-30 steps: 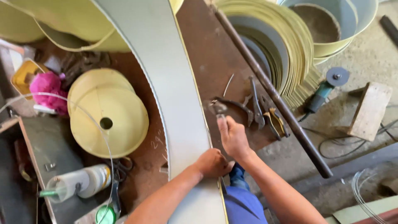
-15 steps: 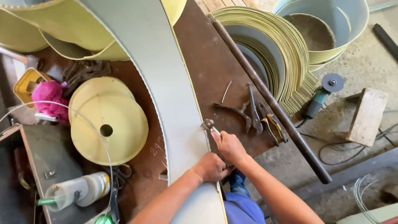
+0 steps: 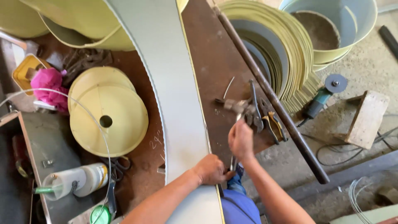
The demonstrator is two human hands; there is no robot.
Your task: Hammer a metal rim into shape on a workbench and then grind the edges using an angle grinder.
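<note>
Hammering down the edge of a curved grey metal sheet [image 3: 166, 83] on a rusty workbench [image 3: 215, 66], right hand [image 3: 241, 140] closed round a raised hammer [image 3: 234, 105], left hand [image 3: 212, 169] pressing the sheet flat beside the strike point; best kept clear of the blow.

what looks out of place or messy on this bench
Nothing spilled or broken. Loosely kept things: pliers lie in a heap beside the long bar, which overhangs the bench's edge, and an angle grinder lies on the floor. The right hand grips a hammer; the left hand presses the grey sheet.
</note>
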